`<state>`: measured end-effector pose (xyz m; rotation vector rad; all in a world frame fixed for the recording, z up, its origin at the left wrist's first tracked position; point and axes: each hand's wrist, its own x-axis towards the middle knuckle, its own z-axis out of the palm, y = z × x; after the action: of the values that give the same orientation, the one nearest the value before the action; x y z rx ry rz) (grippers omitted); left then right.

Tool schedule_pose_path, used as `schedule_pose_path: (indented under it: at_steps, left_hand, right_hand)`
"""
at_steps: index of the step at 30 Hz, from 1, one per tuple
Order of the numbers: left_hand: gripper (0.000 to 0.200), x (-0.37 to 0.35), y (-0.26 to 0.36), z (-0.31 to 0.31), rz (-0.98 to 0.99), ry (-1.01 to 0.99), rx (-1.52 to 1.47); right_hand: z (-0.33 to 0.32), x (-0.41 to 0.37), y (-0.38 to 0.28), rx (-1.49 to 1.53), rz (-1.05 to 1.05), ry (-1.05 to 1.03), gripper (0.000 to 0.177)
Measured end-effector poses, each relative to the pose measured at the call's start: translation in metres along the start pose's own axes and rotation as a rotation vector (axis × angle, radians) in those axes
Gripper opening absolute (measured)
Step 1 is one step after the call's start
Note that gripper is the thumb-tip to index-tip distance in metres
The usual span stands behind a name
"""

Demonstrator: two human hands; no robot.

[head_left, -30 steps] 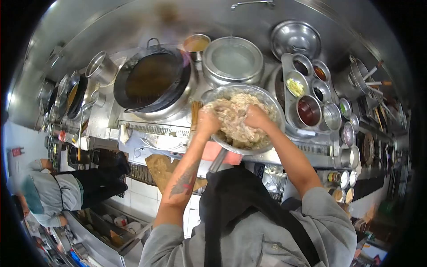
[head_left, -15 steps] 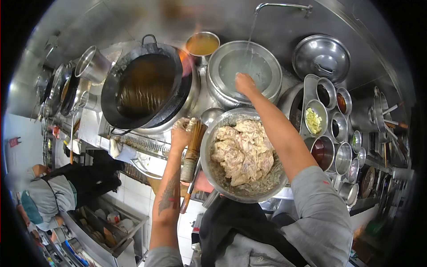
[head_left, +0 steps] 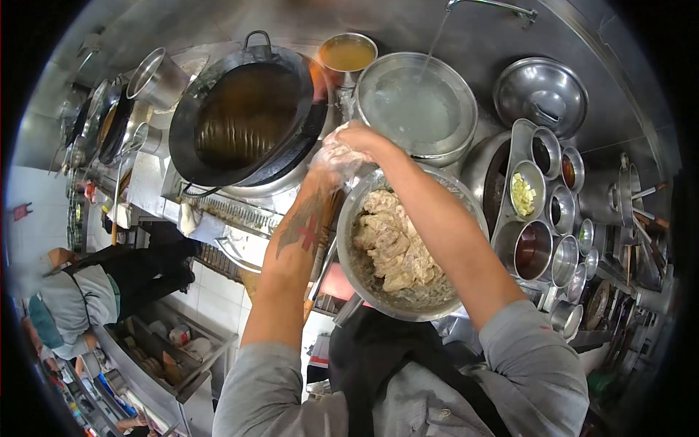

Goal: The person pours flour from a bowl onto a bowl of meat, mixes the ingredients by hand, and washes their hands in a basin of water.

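Note:
My left hand [head_left: 329, 162] and my right hand [head_left: 357, 141] meet between the wok and the pot of water, the right over the left. Water and motion smear the fingers, so their closure is hidden. Just below my right forearm is a steel bowl [head_left: 348, 280] of batter-coated raw meat pieces [head_left: 399, 244]. The pot of cloudy water [head_left: 419, 109] stands beyond my hands under a thin running stream. Behind my left forearm a bamboo brush [head_left: 331, 211] shows only in part, beside a ladle handle [head_left: 321, 273].
A big wok of dark oil [head_left: 247, 120] sits at left, with flame at its right rim. Behind stands a pot of yellowish liquid [head_left: 348, 54]. At right are seasoning tins [head_left: 531, 247] and an upturned steel basin [head_left: 541, 95]. Another person [head_left: 84, 306] is at far left.
My right hand has left the water pot and come left onto my left hand, with water splashing round both. My left hand has moved up and right. The view has shifted slightly.

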<state>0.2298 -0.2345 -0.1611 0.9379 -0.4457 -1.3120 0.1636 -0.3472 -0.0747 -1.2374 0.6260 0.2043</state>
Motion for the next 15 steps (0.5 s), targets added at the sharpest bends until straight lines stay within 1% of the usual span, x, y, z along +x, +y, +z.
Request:
schedule_pose_path:
  at_steps: [2, 3, 4, 6, 7, 8, 9, 10, 11, 12, 14, 15]
  left_hand:
    - [0.018, 0.008, -0.008, -0.014, -0.253, 0.269, -0.145]
    - [0.021, 0.02, -0.025, -0.036, -0.418, 0.354, -0.419]
    - [0.021, 0.015, -0.021, -0.038, -0.424, 0.349, -0.417]
    - [0.024, 0.006, -0.005, -0.039, -0.436, 0.114, -0.367]
    - [0.025, 0.008, -0.005, -0.036, -0.33, 0.038, 0.094]
    - [0.025, 0.011, -0.006, -0.033, -0.224, 0.013, 0.563]
    - [0.021, 0.004, 0.007, -0.008, -0.328, 0.203, 0.511]
    - [0.018, -0.003, 0.022, 0.016, -0.426, 0.394, 0.454]
    - [0.019, -0.01, 0.035, 0.037, -0.431, 0.375, 0.402]
    - [0.019, -0.004, 0.028, 0.038, -0.428, 0.374, 0.405]
    - [0.022, 0.015, 0.011, 0.029, -0.313, 0.249, -0.274]
    - [0.027, 0.029, 0.007, 0.036, -0.339, 0.346, -0.281]
  right_hand:
    - [-0.013, -0.013, -0.015, -0.941, -0.202, 0.304, 0.028]
    - [-0.047, 0.009, 0.002, -1.009, -0.244, 0.458, 0.024]
    - [-0.085, 0.03, 0.018, -1.079, -0.288, 0.614, 0.023]
    - [-0.094, -0.026, -0.005, -1.032, -0.151, 0.918, 0.024]
    - [-0.103, -0.03, -0.003, -1.028, -0.146, 0.93, 0.024]
    - [-0.109, -0.032, -0.001, -0.95, -0.045, 0.872, 0.027]
    - [-0.116, -0.033, 0.005, -0.868, 0.054, 0.808, 0.03]
    - [-0.132, -0.015, 0.023, -0.865, 0.056, 0.81, 0.03]
    - [-0.155, 0.017, 0.048, -0.24, -0.018, 0.642, 0.03]
    - [-0.168, 0.034, 0.059, 0.373, -0.088, 0.433, 0.03]
    - [-0.131, 0.0, 0.023, 0.92, -0.137, 0.052, 0.028]
    - [-0.113, -0.008, 0.013, 0.914, -0.132, 0.0, 0.026]
